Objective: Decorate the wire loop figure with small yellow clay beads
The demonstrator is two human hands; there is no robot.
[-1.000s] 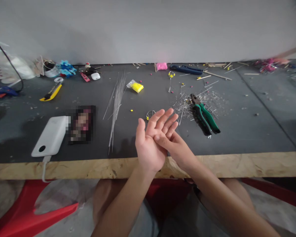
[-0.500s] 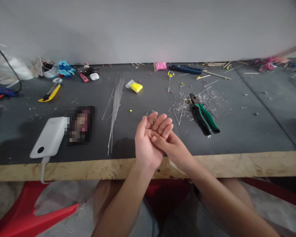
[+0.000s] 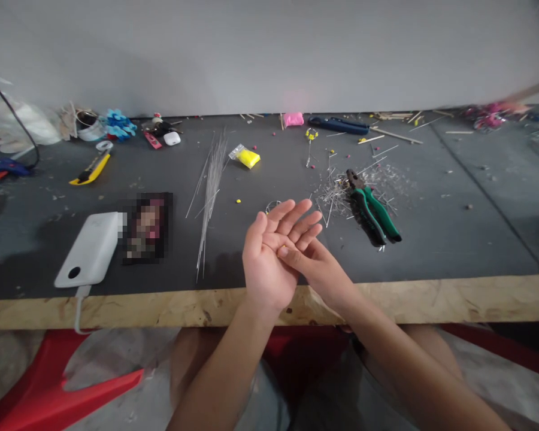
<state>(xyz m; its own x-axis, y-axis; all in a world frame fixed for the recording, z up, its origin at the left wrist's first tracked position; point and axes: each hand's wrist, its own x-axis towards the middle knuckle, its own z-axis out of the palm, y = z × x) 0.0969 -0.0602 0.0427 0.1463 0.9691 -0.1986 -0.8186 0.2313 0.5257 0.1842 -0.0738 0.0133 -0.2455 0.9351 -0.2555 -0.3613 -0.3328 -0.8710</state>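
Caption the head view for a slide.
Right hand laying its thumb, a yellow speck at its tip, on the upturned left hand, with green-handled pliers to the right.

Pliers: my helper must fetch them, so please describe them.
On the dark tabletop, beyond and right of the right hand, silvery wire bits lie scattered. The pliers lie partly over them, handle ends toward the person. Thick green-and-black handles set them apart from those thin bits.

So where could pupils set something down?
Mostly bare: between the green pliers, table seam and wooden edge; also a narrow strip between the blurred item and wire bundle. Crowded: wire clippings around the pliers' head, sticks by the wall.
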